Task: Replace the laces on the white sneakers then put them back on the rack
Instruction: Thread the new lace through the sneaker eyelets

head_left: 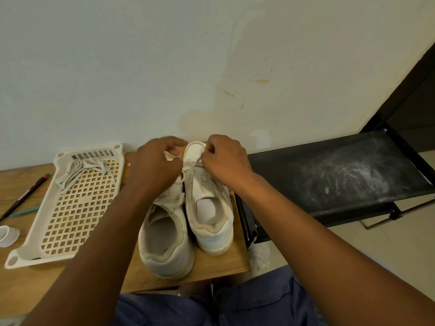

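Two white sneakers stand side by side on the wooden table [211, 267], heels toward me: the left sneaker [164, 238] and the right sneaker [207, 208]. Both hands work at the right sneaker's toe end. My left hand [157, 161] pinches one end of a white lace [170, 156] above the left shoe. My right hand [223, 158] pinches the same lace's other end over the eyelets. A bundle of loose laces [82, 170] lies in the perforated white tray [70, 220] to the left.
A black shoe rack shelf [329, 175], dusty white in the middle, stands right of the table against the wall. A black pen [23, 196], a teal strip [23, 211] and a small white piece [8, 235] lie at the table's left edge.
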`<action>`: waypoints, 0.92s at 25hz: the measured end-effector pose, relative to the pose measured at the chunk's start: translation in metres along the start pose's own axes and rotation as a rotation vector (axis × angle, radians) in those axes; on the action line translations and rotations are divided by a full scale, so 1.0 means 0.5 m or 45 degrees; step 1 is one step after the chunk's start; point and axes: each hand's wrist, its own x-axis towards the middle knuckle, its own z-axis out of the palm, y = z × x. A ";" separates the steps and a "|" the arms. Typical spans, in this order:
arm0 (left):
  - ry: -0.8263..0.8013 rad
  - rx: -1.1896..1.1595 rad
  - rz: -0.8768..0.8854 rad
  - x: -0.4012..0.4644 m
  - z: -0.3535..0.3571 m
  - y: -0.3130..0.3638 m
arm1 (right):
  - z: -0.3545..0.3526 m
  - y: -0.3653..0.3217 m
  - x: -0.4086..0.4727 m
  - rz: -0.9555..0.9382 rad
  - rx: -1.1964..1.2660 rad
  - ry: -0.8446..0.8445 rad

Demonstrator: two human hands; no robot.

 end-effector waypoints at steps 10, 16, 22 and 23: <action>0.278 0.085 -0.238 -0.004 -0.025 -0.013 | -0.004 -0.002 -0.001 -0.002 0.022 -0.008; 0.187 0.271 -0.280 -0.012 -0.020 -0.012 | -0.007 -0.004 -0.003 0.040 0.086 -0.012; -0.186 0.124 0.094 -0.010 0.014 0.013 | -0.006 -0.001 0.002 0.097 0.214 -0.009; -0.239 0.178 0.061 -0.011 0.016 0.014 | -0.010 -0.002 0.003 0.118 0.270 0.004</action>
